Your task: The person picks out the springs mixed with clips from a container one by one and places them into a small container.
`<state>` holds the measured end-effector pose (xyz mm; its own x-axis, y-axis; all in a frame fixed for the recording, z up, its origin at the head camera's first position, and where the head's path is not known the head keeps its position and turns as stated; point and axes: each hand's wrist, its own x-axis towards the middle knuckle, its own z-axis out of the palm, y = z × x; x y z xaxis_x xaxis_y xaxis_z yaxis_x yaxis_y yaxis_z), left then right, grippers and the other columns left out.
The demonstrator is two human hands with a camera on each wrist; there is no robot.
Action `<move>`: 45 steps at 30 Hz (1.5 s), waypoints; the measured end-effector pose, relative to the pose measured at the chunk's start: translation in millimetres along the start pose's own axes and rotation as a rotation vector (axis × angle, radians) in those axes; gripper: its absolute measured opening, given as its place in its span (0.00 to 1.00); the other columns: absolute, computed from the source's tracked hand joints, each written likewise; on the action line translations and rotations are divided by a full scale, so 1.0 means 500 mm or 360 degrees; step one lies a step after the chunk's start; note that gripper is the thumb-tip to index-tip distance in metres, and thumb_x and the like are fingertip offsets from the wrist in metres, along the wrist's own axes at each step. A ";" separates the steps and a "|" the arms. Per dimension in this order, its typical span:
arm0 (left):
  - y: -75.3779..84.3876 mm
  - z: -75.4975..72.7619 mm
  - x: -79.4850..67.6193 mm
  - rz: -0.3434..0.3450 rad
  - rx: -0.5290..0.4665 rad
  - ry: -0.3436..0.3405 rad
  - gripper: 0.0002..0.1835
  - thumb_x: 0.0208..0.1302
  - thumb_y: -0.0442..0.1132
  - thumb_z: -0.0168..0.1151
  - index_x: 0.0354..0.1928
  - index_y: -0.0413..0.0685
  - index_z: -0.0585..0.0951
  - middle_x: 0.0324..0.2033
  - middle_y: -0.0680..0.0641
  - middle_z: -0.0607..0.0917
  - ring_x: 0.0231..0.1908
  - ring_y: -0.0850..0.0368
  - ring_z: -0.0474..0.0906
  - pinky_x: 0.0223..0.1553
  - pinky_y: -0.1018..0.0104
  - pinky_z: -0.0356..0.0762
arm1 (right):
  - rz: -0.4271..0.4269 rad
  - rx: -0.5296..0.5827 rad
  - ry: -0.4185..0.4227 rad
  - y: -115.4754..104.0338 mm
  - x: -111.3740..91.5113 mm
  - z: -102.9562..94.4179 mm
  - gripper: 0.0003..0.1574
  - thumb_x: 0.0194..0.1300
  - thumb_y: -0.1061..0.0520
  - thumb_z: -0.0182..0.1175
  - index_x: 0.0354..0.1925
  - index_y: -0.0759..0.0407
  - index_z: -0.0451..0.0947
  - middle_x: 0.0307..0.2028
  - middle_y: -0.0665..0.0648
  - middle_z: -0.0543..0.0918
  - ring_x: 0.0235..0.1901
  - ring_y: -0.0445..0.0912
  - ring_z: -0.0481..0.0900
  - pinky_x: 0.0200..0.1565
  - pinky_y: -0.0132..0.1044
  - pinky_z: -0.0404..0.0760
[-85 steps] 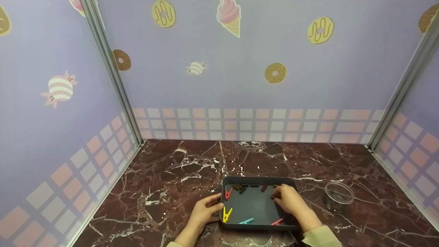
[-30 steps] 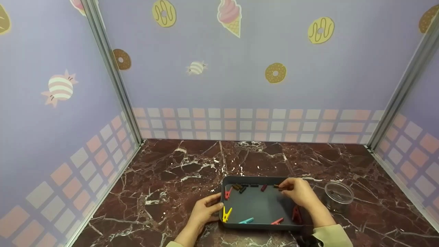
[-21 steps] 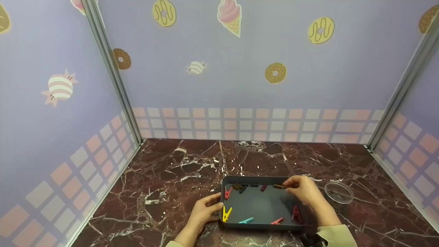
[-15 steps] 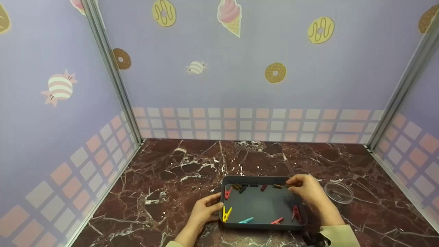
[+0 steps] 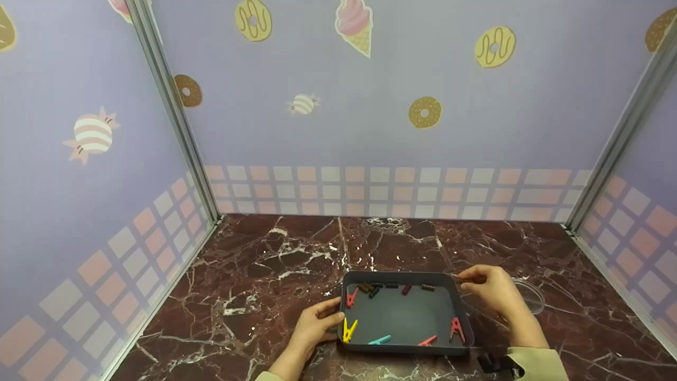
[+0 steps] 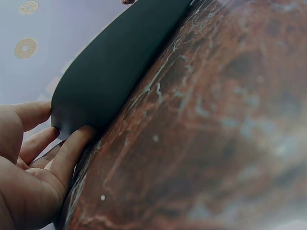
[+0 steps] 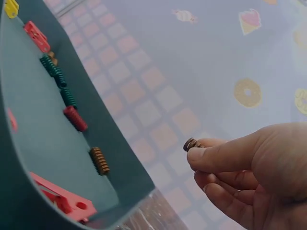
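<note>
My right hand (image 5: pixel 494 288) pinches a small brown coil spring (image 7: pixel 191 143) between thumb and forefinger. It is just beyond the far right corner of a dark grey tray (image 5: pixel 407 350), in front of a clear round jar (image 5: pixel 535 296) that it partly hides. My left hand (image 5: pixel 313 328) touches the tray's left wall with thumb and fingertips. Along the tray's far side lie several springs: a red spring (image 7: pixel 75 118), a brown spring (image 7: pixel 100 160) and green ones. Clips lie in it too, among them a yellow clip (image 5: pixel 349 331) and a blue clip (image 5: pixel 380 340).
More red clips lie in the tray, one red clip (image 5: pixel 457 330) by its right wall. The tray stands on a dark red marbled table (image 5: pixel 285 254). Patterned panels (image 5: pixel 402 143) enclose the table at the back and sides.
My right hand has moved from inside the tray rightward and out over its far right corner, carrying the brown spring. The left hand stays at the tray's left wall.
</note>
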<state>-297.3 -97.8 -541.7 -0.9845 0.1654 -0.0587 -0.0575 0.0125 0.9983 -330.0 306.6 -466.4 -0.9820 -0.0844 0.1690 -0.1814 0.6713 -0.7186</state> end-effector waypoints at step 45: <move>-0.005 0.002 0.007 -0.0007 0.0020 0.0037 0.29 0.67 0.33 0.67 0.68 0.29 0.74 0.64 0.26 0.77 0.56 0.49 0.82 0.43 0.50 0.90 | 0.0631 -0.0161 0.0295 0.105 -0.035 -0.128 0.19 0.68 0.60 0.65 0.54 0.69 0.83 0.52 0.74 0.84 0.52 0.72 0.78 0.52 0.65 0.78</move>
<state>-300.4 -96.5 -544.5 -0.9878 0.1425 -0.0630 -0.0599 0.0258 0.9979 -318.9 390.4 -463.8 -0.9470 0.3208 0.0186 0.2220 0.6949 -0.6840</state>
